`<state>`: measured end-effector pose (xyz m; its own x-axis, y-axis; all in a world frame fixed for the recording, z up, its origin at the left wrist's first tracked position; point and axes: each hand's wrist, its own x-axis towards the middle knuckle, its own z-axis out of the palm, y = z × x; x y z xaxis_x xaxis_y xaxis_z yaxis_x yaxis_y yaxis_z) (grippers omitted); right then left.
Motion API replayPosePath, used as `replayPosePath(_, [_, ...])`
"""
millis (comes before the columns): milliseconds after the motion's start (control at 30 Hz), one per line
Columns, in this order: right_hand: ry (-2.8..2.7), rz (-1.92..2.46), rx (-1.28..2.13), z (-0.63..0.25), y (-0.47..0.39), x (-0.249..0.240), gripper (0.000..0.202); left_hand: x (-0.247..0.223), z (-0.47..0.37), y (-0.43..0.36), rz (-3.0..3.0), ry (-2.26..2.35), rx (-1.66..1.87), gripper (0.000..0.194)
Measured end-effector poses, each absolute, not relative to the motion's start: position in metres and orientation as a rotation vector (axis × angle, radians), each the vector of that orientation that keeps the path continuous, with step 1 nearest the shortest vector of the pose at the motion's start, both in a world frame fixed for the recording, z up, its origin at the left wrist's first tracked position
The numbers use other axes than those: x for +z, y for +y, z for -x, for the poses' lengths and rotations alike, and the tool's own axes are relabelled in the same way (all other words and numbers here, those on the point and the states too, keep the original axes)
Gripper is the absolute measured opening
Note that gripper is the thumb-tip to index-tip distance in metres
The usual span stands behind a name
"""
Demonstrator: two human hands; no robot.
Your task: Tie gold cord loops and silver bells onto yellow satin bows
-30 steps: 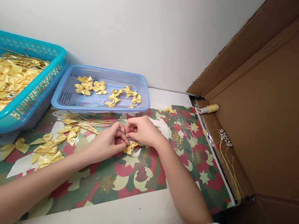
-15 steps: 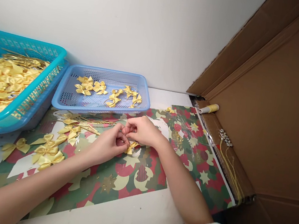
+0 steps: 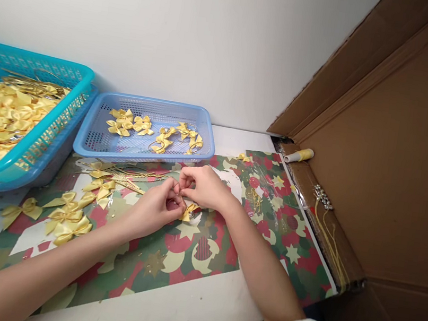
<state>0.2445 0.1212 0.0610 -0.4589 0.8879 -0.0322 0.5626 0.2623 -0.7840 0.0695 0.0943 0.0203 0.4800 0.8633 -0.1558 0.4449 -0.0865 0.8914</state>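
Observation:
My left hand and my right hand meet fingertip to fingertip over the patterned sheet. Both are closed in a pinch, and whatever lies between the fingers is too small to make out. Just below the fingertips, against my left hand, a yellow bow with a small silvery piece on it shows partly. Gold cords lie to the left of my left hand. More yellow bows are spread on the sheet beyond my left forearm.
A blue basket holding several bows stands behind my hands. At the far left is a turquoise basket heaped with bows. A cardboard wall rises on the right, with silvery beads and a yellow-white roll beside it.
The fingertips of both hands have shifted very slightly while staying pinched together. Nothing else has visibly moved.

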Motion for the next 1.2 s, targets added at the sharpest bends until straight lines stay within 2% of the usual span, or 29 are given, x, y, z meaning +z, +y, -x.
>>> replayPosePath(467, [-2.235, 1.243, 0.891, -0.242, 0.1209, 0.0547, 0.02, 0.0202, -0.0706, 0.0926, -1.749, 1.165, 0.533, 0.021])
replayPosePath(800, [-2.276, 1.238, 0.892, -0.2407, 0.1202, 0.0534, 0.026, 0.0172, -0.069, 0.0924, -1.797, 1.156, 0.555, 0.016])
replayPosePath(1033, [-2.296, 1.258, 0.884, -0.241, 0.1212, 0.052, 0.027, 0.0183, -0.0707, 0.0912, -1.816, 1.19, 0.569, 0.022])
replayPosePath(1200, [-2.308, 1.235, 0.859, -0.2405, 0.1208, 0.0517, 0.028, 0.0201, -0.0716, 0.0913, -1.83, 1.187, 0.57, 0.019])
